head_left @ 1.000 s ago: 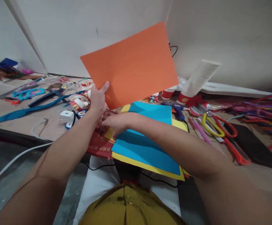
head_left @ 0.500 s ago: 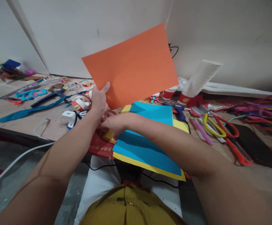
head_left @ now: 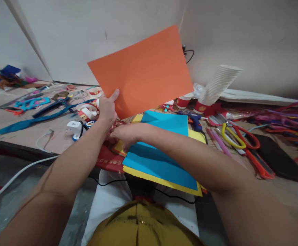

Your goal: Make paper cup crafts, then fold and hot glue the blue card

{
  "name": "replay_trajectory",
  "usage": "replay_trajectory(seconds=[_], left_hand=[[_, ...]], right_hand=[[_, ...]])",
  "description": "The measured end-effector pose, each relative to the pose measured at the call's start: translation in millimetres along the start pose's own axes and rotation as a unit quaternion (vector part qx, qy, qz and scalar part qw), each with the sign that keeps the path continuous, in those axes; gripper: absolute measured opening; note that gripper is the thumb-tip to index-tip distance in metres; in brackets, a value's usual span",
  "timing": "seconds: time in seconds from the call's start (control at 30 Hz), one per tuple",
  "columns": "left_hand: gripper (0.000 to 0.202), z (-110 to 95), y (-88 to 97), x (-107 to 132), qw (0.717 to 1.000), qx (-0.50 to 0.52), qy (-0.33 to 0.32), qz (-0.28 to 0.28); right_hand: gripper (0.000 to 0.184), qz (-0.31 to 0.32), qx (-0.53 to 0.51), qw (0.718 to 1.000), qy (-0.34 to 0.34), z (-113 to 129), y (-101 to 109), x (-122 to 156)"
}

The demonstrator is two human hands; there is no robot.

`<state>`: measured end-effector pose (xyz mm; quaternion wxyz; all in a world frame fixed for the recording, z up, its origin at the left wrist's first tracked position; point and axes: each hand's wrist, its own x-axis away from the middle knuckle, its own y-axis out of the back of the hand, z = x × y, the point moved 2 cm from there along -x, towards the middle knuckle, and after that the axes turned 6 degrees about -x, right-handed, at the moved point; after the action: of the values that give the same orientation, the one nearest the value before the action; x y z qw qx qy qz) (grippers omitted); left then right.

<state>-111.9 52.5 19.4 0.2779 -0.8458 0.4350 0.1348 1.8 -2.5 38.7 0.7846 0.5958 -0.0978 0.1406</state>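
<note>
My left hand [head_left: 107,108] grips an orange sheet of paper [head_left: 143,73] by its lower left corner, thumb on the near face. The sheet is held up at a tilt above the table. Just below that, my right hand [head_left: 125,135] reaches left across the stack, its fingers curled over a reddish spot beside my left wrist. What they close on is mostly hidden. Under my right forearm lies a blue sheet [head_left: 159,167] on top of a yellow sheet [head_left: 161,181]. A red printed packet or sheet [head_left: 110,161] sticks out at the table's front edge.
Leaning stacked paper cups [head_left: 219,83] stand at the back right near a blue glue gun [head_left: 195,121]. Scissors [head_left: 233,136], a box cutter [head_left: 261,165] and a black phone-like slab [head_left: 282,159] lie right. Left are a white plug [head_left: 75,127] and cut cup rings [head_left: 87,112].
Hardly anything differs. The whole view has shifted slightly, and both hands keep their places, with the orange sheet still held up in my left hand.
</note>
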Motion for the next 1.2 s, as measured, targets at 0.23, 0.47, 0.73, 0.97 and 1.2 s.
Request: replay_trajectory(seconds=[0.23,0.47,0.73,0.97,1.2], left_hand=[[0.034,0,1.9,-1,1.0,0.027,-0.003,-0.003],[0.037,-4,-0.1,0,1.0,0.0,0.005,-0.004],[0.035,-7,0.0,-1,1.0,0.003,-0.004,-0.004],[0.034,-3,1.7,-4,1.0,-0.002,-0.007,-0.006],[0.037,-2,2.2,-4,1.0,0.002,-0.006,0.001]], right_hand=[[0.058,0.05,0.013,0.999,-0.016,1,4,-10],[0.062,0.003,0.009,1.0,-0.002,-5,2,-7],[0.04,-0.088,-0.014,0.996,0.009,-7,-1,11],[0.027,-0.157,-0.057,0.986,0.002,-6,-4,27],[0.029,-0.193,-0.065,0.979,0.02,-9,-2,36]])
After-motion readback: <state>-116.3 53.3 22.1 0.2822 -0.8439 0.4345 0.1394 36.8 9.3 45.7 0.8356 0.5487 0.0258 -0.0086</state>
